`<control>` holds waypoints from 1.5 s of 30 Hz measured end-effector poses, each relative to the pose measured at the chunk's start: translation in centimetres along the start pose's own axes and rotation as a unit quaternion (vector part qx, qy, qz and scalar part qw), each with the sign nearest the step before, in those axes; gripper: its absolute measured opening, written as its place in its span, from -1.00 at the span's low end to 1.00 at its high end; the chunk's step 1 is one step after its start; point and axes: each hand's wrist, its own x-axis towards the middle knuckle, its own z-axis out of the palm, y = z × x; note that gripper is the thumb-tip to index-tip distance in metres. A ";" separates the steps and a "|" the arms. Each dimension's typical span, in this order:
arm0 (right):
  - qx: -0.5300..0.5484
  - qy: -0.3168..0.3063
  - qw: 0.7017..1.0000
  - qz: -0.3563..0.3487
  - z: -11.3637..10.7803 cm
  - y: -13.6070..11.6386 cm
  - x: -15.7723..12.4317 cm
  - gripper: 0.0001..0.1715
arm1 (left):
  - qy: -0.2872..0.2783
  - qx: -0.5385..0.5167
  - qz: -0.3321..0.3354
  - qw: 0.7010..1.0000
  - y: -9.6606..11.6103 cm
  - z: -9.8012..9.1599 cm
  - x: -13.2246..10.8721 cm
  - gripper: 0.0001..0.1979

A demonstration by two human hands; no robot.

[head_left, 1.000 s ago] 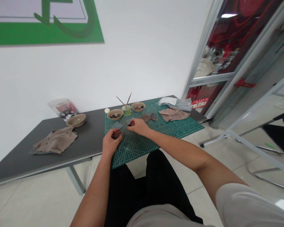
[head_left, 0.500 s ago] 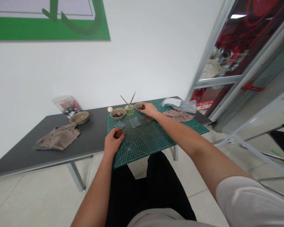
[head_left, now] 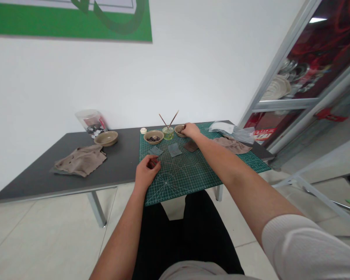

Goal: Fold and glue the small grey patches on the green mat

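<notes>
My left hand (head_left: pixel 147 171) rests over the left part of the green cutting mat (head_left: pixel 189 175), its fingers curled together. What they hold, if anything, cannot be made out. My right hand (head_left: pixel 191 130) reaches across to a small tan bowl (head_left: pixel 178 134), with its fingers bent down and pressed together inside the rim. Its fingertips are partly hidden, so their contents are unclear. Another tan bowl (head_left: pixel 154 142) contains small dark pieces. Between the bowls stands a glass jar (head_left: pixel 168 135) of yellow-green liquid holding two thin sticks. Two grey-blue abrasive-looking squares (head_left: pixel 174 150) and a brown square (head_left: pixel 191 146) lie on the mat.
A brown cloth (head_left: pixel 80 160) lies at the left of the dark table (head_left: pixel 119 167), near an empty-looking tan bowl (head_left: pixel 106 138) and a clear plastic container (head_left: pixel 91 122). At the right are another brown cloth (head_left: pixel 231 144) and a clear plastic bag (head_left: pixel 239 132). A small white lid (head_left: pixel 143 131) sits behind.
My view has turned slightly left, so the table sits further right. My right hand's fingers have dipped lower into the right bowl. My left hand stays curled at about the same spot.
</notes>
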 end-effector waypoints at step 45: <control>-0.075 -0.084 0.950 -0.292 4.5 -12.7 -1.3 -0.56 | -0.007 -0.017 0.000 1.000 0.1 -0.1 -0.2 -0.81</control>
